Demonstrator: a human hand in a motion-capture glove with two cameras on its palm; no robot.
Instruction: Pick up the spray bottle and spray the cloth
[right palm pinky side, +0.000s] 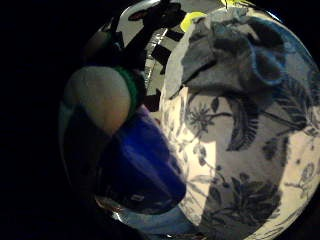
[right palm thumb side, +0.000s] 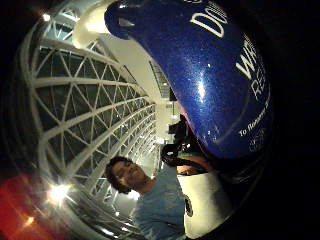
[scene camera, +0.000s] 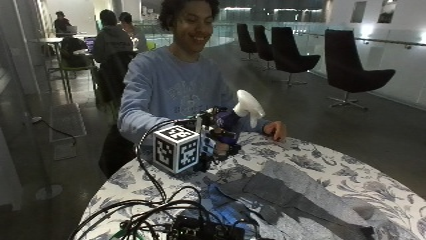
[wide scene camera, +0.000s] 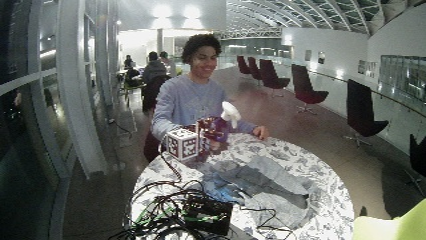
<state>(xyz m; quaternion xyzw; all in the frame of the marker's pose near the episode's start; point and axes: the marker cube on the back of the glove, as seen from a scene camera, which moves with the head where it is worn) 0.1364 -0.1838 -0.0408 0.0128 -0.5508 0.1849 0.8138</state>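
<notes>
Big hall, round floral-cloth table (scene camera: 373, 175). Right hand (scene camera: 223, 131), grip wrapped round the blue spray bottle (scene camera: 234, 119), holds it lifted off the table, white nozzle (scene camera: 249, 106) above the grip. Pickup looks done; spraying left. Grey cloth (scene camera: 286, 195) lies below and ahead of the grip, table edge well beyond. Cables (scene camera: 160, 210) crowd behind the grip; bare hand (scene camera: 274, 131) rests beyond it.

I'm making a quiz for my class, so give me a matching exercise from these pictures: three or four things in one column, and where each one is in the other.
Things:
1. spray bottle
2. grey cloth
3. bare hand
4. black chairs

Places:
A. spread on the table
B. on the floor behind the person
C. held up in the gloved hand
D. resting at the table's edge

Pairs: 1-C, 2-A, 3-D, 4-B
</notes>
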